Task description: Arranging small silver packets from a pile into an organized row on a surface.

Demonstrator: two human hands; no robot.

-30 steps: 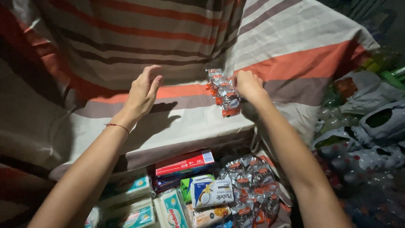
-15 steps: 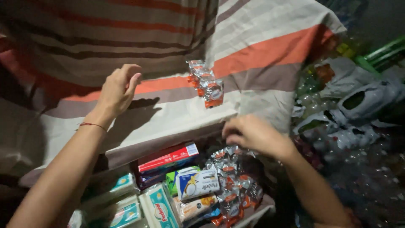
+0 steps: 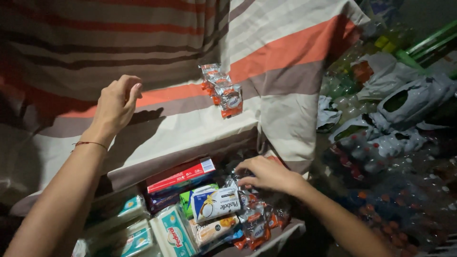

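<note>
My left hand [image 3: 116, 102] hovers above a striped cloth [image 3: 190, 128], fingers loosely curled, holding nothing. My right hand [image 3: 266, 173] reaches down into an open box [image 3: 285, 233] and rests its fingers on clear snack packets with orange ends [image 3: 252, 221]. A strip of the same packets [image 3: 221, 90] lies on the cloth, apart from both hands. In the box I also see a red flat carton [image 3: 181, 175], a white and blue pack [image 3: 216, 203] and pale green packs [image 3: 171, 235].
The striped cloth drapes over a raised surface and hangs down at its right edge [image 3: 285, 119]. To the right, plastic bags [image 3: 404, 100] and many bottles [image 3: 381, 157] crowd the floor. Green bars [image 3: 428, 43] stand at the top right.
My right hand let go of the packet strip on the cloth and dropped down into the box. My left hand stayed raised over the cloth.
</note>
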